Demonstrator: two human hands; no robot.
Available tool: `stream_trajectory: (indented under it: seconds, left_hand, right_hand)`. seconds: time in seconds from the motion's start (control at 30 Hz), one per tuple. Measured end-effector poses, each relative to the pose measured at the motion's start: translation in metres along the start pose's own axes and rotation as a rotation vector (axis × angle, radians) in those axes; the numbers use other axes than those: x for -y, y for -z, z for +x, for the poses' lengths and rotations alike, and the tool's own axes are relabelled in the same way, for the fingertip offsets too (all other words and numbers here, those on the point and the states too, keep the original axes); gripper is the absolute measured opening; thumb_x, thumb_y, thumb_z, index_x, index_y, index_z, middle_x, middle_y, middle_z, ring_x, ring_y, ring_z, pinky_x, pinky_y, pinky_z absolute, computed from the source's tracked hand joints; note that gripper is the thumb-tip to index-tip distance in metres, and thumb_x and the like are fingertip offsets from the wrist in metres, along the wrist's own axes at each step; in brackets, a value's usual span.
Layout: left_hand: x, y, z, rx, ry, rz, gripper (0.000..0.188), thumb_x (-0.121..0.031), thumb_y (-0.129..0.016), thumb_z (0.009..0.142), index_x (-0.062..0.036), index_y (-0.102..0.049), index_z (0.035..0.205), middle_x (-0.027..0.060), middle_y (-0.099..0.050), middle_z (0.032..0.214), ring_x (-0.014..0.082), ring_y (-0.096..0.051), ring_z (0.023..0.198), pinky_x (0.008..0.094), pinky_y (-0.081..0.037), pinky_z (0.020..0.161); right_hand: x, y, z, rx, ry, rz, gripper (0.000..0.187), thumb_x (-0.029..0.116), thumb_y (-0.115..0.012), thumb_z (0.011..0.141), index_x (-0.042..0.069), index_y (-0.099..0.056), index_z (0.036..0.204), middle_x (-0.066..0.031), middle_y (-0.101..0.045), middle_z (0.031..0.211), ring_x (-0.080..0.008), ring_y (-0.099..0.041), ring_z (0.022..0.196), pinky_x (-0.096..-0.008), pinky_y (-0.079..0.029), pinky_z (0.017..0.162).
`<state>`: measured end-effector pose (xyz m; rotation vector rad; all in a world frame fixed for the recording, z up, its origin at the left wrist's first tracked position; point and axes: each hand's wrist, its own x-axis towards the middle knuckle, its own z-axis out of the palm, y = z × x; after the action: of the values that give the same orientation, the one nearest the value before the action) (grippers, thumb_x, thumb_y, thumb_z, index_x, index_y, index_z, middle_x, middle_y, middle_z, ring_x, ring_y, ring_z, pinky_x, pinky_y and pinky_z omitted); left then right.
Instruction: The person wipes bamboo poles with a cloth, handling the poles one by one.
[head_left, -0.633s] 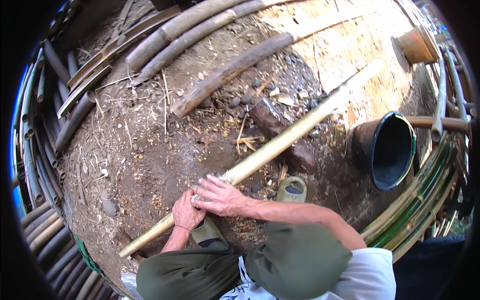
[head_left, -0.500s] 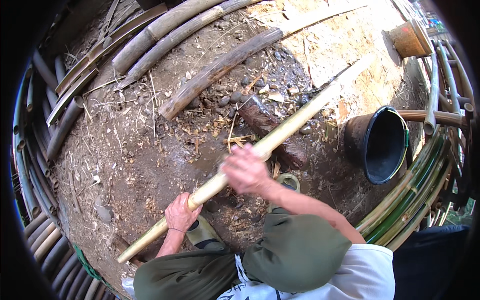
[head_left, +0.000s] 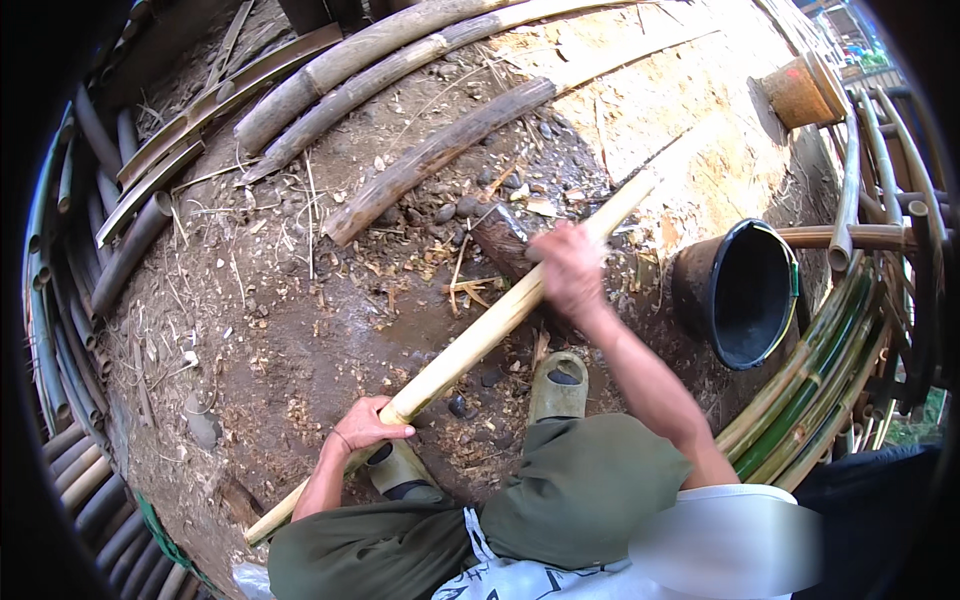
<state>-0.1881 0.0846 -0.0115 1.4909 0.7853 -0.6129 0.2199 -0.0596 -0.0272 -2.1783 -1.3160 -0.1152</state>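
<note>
A long pale yellow bamboo pole [head_left: 465, 355] slants from beside my left knee up to the sunlit ground at the far right. My left hand [head_left: 372, 424] is wrapped round its lower part, with the thumb lying across the top. Higher up, my right hand [head_left: 570, 265] is closed over the pole, its fingers smeared by motion; whether anything else is in that hand cannot be made out. Beneath the pole, close to my right hand, a dark reddish-brown wood block [head_left: 500, 240] lies on the damp ground.
A black bucket [head_left: 755, 295] lies tipped at the right, beside green bamboo stalks [head_left: 810, 385]. A weathered log [head_left: 440, 160] lies ahead on the dirt. Bamboo poles [head_left: 125, 265] are stacked at the left. A brown pot-shaped container [head_left: 797, 92] sits far right. My clogs [head_left: 558, 388] flank the pole.
My right hand has slid up the pole, away from me. My left hand has turned, and its thumb now lies over the pole. The pole has shifted slightly.
</note>
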Motion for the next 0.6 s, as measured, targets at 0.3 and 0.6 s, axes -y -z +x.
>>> stream_trajectory:
  seconds: [0.3, 0.6]
  left_hand:
    - [-0.031, -0.060, -0.004, -0.569, -0.077, 0.612, 0.054, -0.029, -0.078, 0.074, -0.0059, -0.055, 0.117, 0.0171, -0.066, 0.100, 0.0395, -0.067, 0.090, 0.0503, -0.054, 0.079]
    - [-0.043, -0.012, 0.000, -0.147, -0.014, 0.390, 0.035, -0.028, -0.074, 0.072, -0.0038, -0.064, 0.095, 0.0201, -0.071, 0.087, 0.0409, -0.068, 0.079, 0.0477, -0.054, 0.074]
  right_hand:
    - [0.137, -0.021, -0.070, 0.208, 0.536, 0.329, 0.024, 0.024, -0.068, 0.084, 0.008, -0.071, 0.102, -0.0115, -0.068, 0.107, -0.0312, -0.064, 0.112, -0.0513, -0.044, 0.107]
    - [-0.107, 0.044, 0.023, -0.129, -0.077, -0.036, 0.012, 0.009, -0.063, 0.092, 0.005, -0.072, 0.098, -0.0108, -0.069, 0.110, -0.0356, -0.055, 0.125, -0.0464, -0.040, 0.109]
